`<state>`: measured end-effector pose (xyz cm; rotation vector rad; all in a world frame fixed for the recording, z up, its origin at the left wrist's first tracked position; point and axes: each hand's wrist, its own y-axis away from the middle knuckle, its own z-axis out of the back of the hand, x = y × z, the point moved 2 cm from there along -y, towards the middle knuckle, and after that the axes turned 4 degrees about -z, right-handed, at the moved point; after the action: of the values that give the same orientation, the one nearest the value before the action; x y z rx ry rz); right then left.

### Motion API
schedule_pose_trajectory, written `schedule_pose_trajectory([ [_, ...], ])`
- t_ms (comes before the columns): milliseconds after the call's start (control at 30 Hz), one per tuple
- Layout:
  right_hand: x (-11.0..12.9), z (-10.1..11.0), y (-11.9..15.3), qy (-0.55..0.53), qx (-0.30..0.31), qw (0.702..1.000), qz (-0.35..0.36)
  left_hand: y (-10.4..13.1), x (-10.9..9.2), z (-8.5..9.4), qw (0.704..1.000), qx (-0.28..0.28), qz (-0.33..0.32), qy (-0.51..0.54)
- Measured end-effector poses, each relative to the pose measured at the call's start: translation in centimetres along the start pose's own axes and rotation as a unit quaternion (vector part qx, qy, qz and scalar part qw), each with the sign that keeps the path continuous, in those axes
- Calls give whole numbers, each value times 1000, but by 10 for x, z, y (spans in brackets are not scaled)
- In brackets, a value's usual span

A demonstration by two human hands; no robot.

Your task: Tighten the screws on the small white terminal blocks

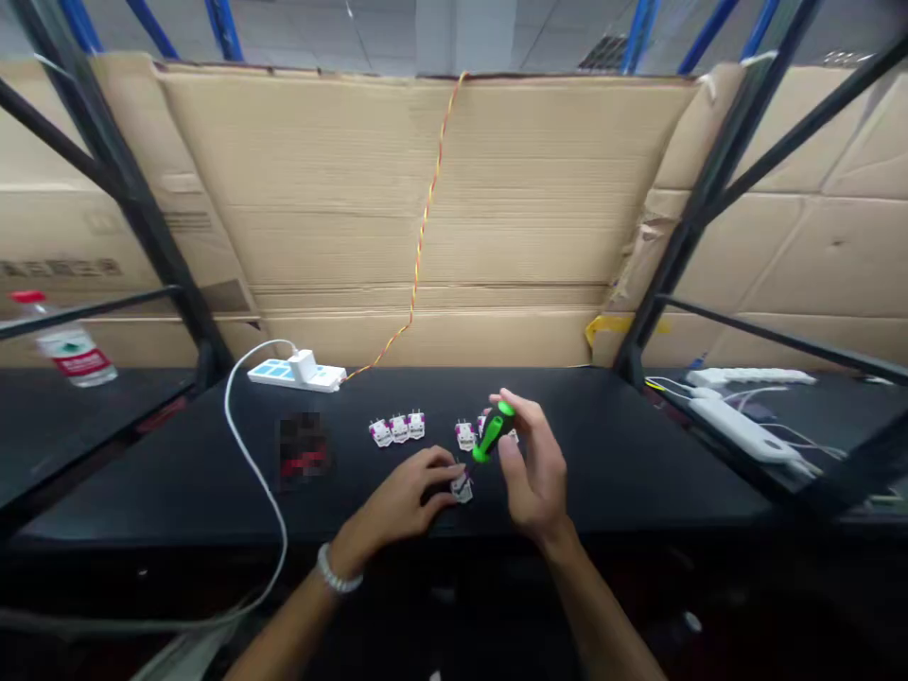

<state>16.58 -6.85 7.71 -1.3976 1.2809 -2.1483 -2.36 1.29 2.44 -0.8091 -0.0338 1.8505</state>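
My left hand point(410, 494) pinches a small white-and-purple part with thin prongs point(462, 488) against the black table, near its front edge. My right hand point(533, 463) holds a green-and-black screwdriver point(492, 431) between thumb and fingers. Its handle tilts up to the right, and its shaft points down at the part under my left fingertips. Whether the tip touches a screw is too small to tell. Beyond my hands lie more such parts: a group of three point(398, 428) to the left, and another white part point(465, 435) with others partly hidden behind the screwdriver and my right hand.
On the table point(638, 454) a white power strip point(284, 375) with a plugged-in adapter stands back left; its white cable point(266, 482) loops over the front edge. A blurred dark-and-red object point(304, 452) lies left. Cardboard point(319, 208) walls the back, between dark metal posts point(699, 203).
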Motion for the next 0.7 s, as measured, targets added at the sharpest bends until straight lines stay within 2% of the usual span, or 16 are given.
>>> schedule_pose_trajectory([
  [133,5,1,-4,67,-48,996,26,0,0,1,1000,0,3,-2],
  [433,1,3,-2,-5,9,1000,-5,0,-3,3,1000,3,1,-1],
  [533,3,2,-3,3,4,1000,10,0,-2,2,1000,1,2,2],
  [700,5,1,-5,70,-40,997,21,1,-2,2,1000,4,1,0],
])
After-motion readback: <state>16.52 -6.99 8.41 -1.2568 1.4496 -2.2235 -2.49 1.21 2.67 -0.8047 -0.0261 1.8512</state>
